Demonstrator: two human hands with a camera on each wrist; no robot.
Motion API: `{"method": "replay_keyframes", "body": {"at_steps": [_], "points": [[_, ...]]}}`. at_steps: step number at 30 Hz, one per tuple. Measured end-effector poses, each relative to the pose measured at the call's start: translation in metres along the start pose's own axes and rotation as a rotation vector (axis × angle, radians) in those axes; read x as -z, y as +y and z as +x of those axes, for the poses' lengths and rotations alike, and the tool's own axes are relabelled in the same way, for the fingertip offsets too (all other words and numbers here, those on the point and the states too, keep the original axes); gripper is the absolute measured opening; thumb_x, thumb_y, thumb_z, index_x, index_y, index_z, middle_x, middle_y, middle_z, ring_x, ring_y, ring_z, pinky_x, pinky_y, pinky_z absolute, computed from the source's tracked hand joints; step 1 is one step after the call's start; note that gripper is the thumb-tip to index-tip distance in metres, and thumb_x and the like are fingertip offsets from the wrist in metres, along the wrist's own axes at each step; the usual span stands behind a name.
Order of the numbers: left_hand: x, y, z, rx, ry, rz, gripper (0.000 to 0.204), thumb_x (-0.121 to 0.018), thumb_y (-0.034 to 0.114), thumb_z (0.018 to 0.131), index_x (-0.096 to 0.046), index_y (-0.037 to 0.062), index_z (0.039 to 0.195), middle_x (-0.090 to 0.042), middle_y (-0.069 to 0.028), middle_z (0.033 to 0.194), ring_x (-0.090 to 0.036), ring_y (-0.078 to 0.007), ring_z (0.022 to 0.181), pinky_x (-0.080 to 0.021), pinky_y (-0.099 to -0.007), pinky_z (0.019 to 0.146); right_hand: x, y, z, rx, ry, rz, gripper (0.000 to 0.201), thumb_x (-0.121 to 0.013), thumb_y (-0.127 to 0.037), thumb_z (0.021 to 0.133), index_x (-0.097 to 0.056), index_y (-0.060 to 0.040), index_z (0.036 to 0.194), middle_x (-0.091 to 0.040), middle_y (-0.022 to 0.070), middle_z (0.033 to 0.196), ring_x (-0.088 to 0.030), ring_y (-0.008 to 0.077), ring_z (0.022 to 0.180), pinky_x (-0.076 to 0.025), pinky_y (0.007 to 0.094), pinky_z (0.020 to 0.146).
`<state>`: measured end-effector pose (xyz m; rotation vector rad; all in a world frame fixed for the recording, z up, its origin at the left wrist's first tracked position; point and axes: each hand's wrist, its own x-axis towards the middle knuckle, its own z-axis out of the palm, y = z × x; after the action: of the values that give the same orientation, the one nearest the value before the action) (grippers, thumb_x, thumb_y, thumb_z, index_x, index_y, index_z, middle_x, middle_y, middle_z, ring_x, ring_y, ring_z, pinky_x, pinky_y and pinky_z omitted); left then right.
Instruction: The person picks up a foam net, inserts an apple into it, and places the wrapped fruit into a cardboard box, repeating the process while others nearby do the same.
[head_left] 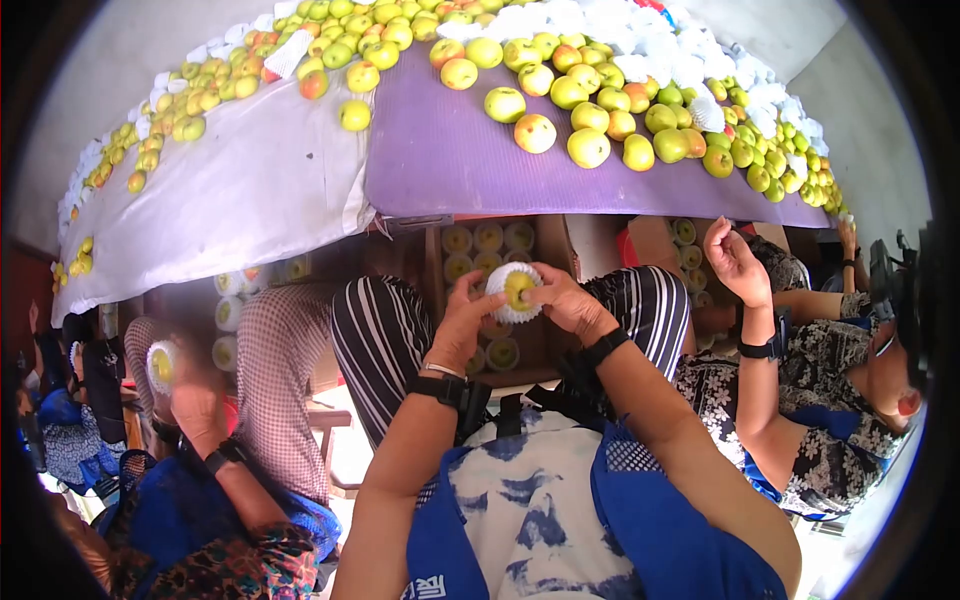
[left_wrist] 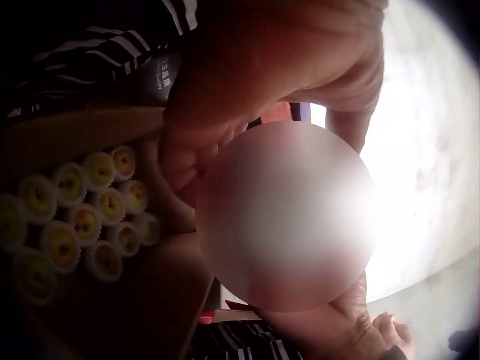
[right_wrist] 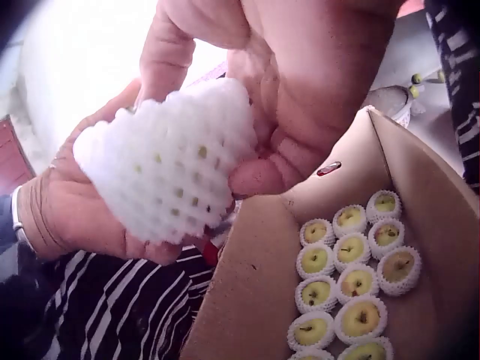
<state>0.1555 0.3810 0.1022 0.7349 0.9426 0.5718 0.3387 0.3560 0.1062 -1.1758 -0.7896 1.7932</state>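
Observation:
In the head view a yellow-green apple (head_left: 519, 289) sits in a white foam net sleeve (head_left: 507, 311), held between both hands over a cardboard box. My left hand (head_left: 462, 325) grips the sleeve from the left side. From the right, my right hand (head_left: 572, 303) holds it, its thumb at the sleeve's opening. The right wrist view shows the foam net (right_wrist: 169, 161) wrapped round the fruit, bits of green showing through its mesh. There my left hand (right_wrist: 97, 206) supports it from below while the right fingers curl at its side. A blurred patch hides the apple in the left wrist view.
Below the hands, the cardboard box (right_wrist: 251, 277) holds rows of sleeved apples (right_wrist: 358, 319). Loose apples (head_left: 588, 148) and white foam nets (head_left: 660, 50) lie on the purple-covered table (head_left: 450, 170) ahead. People sit close on both sides; the left neighbour's hand (head_left: 200, 405) holds a sleeved apple.

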Motion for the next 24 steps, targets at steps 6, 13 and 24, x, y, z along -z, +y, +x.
{"method": "replay_keyframes", "body": {"at_steps": [6,13,24], "points": [[-0.002,0.011,-0.004,-0.119,0.288,-0.083,0.059,-0.058,0.03,0.076,-0.036,0.001,0.123,-0.046,-0.0122,0.114,-0.042,-0.0236,0.107,-0.033,-0.0372,0.087,0.015,0.012,0.02,-0.089,0.461,0.13,0.041,-0.06,-0.005,0.072,-0.048,-0.001,0.111,-0.055,0.0089,0.102,-0.056,0.0213,0.09,-0.047,0.0337,0.076],[0.003,0.002,0.002,-0.092,0.332,-0.29,0.029,-0.053,0.022,0.081,-0.046,0.0046,0.103,-0.055,-0.0065,0.098,-0.049,-0.0153,0.091,-0.038,-0.0318,0.079,0.082,0.139,0.052,-0.278,0.597,0.165,0.039,-0.057,-0.021,0.077,-0.05,-0.0061,0.112,-0.053,0.0127,0.11,-0.053,0.0265,0.097,-0.047,0.0378,0.075],[-0.008,0.011,0.011,-0.021,0.266,-0.229,0.021,-0.049,0.012,0.081,-0.049,0.0031,0.101,-0.056,-0.0084,0.095,-0.052,-0.0162,0.092,-0.041,-0.0289,0.077,0.124,0.251,0.071,-0.351,0.682,-0.257,0.045,-0.057,-0.021,0.077,-0.045,-0.005,0.117,-0.052,0.0146,0.113,-0.049,0.0313,0.103,-0.043,0.0427,0.082]]}}
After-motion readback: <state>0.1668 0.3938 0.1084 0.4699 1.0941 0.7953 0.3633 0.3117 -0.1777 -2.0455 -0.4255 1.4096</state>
